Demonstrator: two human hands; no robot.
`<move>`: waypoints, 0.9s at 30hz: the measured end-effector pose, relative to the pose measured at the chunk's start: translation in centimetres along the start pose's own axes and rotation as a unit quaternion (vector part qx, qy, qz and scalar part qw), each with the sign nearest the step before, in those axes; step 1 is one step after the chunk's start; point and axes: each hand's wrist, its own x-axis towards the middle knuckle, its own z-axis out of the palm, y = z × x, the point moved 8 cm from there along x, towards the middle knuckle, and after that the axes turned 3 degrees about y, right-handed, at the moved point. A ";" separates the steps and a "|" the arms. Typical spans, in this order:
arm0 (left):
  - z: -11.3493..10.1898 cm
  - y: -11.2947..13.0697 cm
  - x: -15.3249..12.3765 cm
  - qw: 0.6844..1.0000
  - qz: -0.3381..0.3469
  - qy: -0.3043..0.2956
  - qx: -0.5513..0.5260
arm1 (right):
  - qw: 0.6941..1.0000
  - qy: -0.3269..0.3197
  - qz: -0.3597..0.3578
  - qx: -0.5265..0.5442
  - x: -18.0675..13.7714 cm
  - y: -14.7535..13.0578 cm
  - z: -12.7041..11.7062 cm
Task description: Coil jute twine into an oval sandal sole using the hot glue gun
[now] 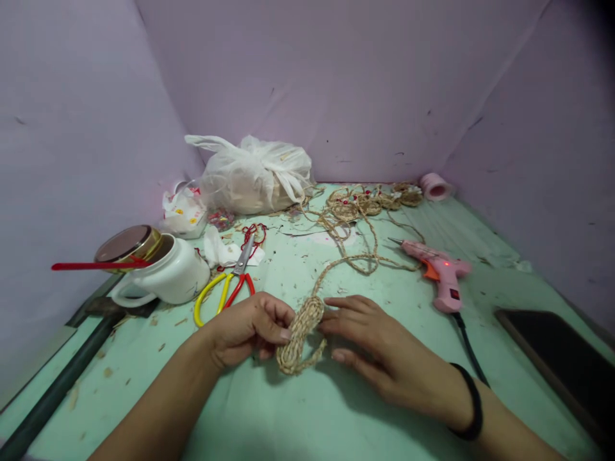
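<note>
Pinching braid (pixel 302 334) with left hand (pixel 247 330); right hand (pixel 379 352) is lying spread against it. Scissors (pixel 230 285) are sitting just beyond left hand, glue gun (pixel 439 274) beyond right.

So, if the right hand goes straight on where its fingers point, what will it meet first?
The right hand points left, so it meets the braided jute rope bundle first; its fingertips seem to touch it. Behind the bundle is the left hand, pinching it.
</note>
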 end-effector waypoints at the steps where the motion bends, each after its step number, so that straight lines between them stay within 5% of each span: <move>1: -0.1 0.1 -0.1 1.000 0.001 0.002 -0.001 | 1.000 -0.019 -0.010 -0.007 0.0 0.0 0.4; 7: -0.5 0.7 -0.3 0.999 0.025 0.010 0.023 | 0.996 -0.026 -0.050 -0.071 -0.1 -0.9 0.1; 12: 0.6 0.3 0.9 0.992 0.051 0.074 0.093 | 0.991 -0.063 0.012 -0.113 -1.7 0.0 0.3; 18: 1.1 2.2 -0.1 0.879 0.217 0.231 0.358 | 0.990 -0.054 0.055 -0.122 -2.5 0.8 0.8; 27: 2.9 2.6 -0.5 0.832 0.224 0.127 0.492 | 0.993 -0.028 0.071 -0.093 -2.4 0.4 1.4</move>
